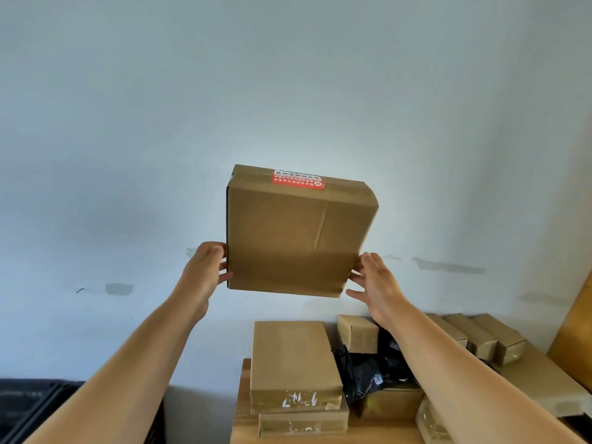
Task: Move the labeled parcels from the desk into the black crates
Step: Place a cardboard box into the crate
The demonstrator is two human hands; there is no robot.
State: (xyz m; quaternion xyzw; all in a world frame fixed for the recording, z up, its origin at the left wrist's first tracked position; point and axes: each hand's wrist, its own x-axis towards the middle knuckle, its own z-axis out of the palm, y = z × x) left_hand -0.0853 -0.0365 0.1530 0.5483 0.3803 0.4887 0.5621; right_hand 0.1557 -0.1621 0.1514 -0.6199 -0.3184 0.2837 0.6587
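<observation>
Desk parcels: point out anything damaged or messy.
The flat box on top of the near stack has white torn-label scraps on its front edge. Crumpled black plastic lies loose among the boxes. The held box looks intact, its red label whole.

Between the fingers point(224, 267) of both hands, the parcel point(298, 232) was plain tan-brown cardboard, with a red label point(298, 180) bearing white print along the edge farthest from the fingertips. Below the fingers, the stacked parcels point(293, 363) were the same tan, flecked with white scraps. A glossy black plastic bag point(368, 370) lay among them. The wall point(288, 75) beyond the fingers was pale blue-grey with darker grey patches.
</observation>
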